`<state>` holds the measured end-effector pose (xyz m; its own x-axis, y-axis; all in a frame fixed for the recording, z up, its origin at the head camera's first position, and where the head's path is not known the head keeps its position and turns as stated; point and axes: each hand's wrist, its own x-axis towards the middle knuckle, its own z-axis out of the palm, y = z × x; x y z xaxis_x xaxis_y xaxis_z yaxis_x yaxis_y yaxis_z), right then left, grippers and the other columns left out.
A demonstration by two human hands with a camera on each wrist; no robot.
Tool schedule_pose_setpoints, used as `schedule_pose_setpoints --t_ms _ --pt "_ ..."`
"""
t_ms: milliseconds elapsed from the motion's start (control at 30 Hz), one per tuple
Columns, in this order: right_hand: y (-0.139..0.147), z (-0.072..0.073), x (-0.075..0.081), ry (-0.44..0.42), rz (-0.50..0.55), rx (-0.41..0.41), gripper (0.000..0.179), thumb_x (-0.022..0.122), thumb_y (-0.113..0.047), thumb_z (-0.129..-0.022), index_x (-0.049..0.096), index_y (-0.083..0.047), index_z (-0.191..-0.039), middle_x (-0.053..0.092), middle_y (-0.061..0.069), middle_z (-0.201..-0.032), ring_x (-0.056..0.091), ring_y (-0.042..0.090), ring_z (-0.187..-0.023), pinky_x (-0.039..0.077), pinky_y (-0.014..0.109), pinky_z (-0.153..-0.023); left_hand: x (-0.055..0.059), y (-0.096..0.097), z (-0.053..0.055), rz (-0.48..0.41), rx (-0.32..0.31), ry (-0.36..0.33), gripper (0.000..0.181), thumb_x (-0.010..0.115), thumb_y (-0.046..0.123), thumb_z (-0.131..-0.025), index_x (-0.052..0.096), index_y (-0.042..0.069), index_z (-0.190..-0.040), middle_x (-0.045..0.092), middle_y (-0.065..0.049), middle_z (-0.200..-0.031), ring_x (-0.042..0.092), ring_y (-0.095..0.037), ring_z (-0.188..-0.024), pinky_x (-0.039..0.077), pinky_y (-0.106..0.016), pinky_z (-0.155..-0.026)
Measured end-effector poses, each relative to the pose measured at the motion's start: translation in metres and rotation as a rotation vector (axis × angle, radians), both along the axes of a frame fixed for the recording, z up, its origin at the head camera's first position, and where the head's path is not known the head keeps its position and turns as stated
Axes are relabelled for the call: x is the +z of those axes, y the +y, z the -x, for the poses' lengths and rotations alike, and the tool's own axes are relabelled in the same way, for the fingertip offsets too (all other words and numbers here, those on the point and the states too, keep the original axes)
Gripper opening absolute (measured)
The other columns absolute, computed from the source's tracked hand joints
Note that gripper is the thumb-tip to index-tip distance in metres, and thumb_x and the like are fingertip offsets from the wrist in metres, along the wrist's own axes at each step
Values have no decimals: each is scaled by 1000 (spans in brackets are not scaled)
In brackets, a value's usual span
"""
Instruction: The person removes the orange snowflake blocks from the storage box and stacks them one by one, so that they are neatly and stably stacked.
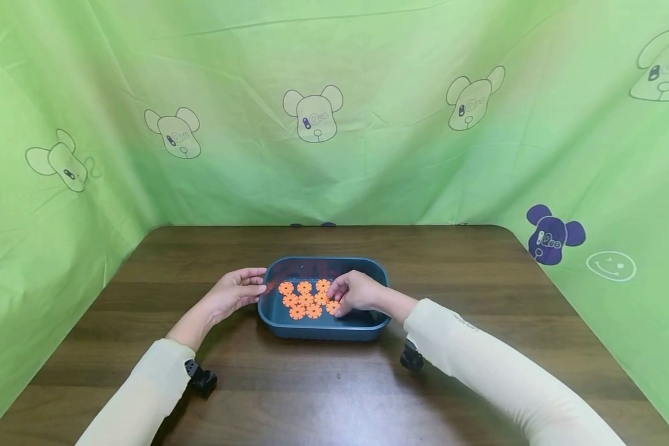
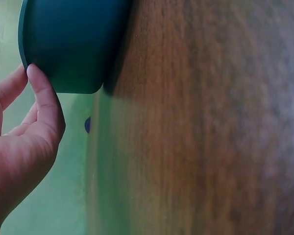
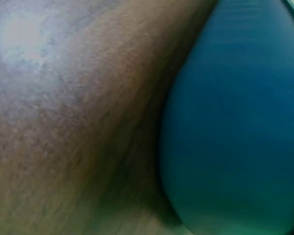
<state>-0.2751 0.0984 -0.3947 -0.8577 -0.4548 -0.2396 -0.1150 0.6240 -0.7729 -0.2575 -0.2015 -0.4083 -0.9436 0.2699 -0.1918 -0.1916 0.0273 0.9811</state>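
Note:
A dark blue plastic tub stands on the table, with several orange notched, flower-shaped discs spread over its floor. My left hand is at the tub's left end. In the left wrist view, thumb and finger of the left hand pinch the rim of the tub. Reaching in over the right side, my right hand has its thumb and curled fingers around the rightmost orange disc. The right wrist view holds only the tub's outer wall; the right hand is out of sight there.
The tub sits mid-table on a brown wood-grain tabletop. A green curtain with printed mouse heads encloses the back and sides. Small black cameras are strapped below the left sleeve and right sleeve.

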Motion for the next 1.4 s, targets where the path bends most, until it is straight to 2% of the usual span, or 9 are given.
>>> schedule_pose_setpoints --t_ms 167,433,767,1400 --pt "-2 -1 -2 36 -41 -8 28 83 7 -70 70 -6 -91 62 3 -81 55 18 -78 48 27 -71 1 0 0 4 -4 7 54 61 -1 -94 38 -8 -142 56 -6 -103 61 -13 -87 54 -25 -75" --pt "-4 -4 -1 53 -54 -19 26 82 9 -69 72 -6 -88 61 3 -77 53 17 -74 46 25 -66 0 -2 1 13 -2 11 54 61 0 -94 38 -8 -142 56 -7 -104 62 -14 -89 54 -26 -77" --pt "-3 -5 -2 43 -78 -5 24 80 9 -72 72 -8 -87 61 6 -77 52 17 -72 46 24 -60 -1 -3 2 7 -13 11 57 61 -2 -92 37 -8 -143 56 -8 -105 62 -13 -89 54 -26 -78" --pt "-3 -5 -4 101 -102 45 26 82 7 -71 67 -8 -86 59 4 -77 52 17 -74 46 27 -67 -1 -2 2 21 -25 26 57 62 -1 -93 36 -9 -143 57 -10 -107 62 -14 -90 54 -27 -79"
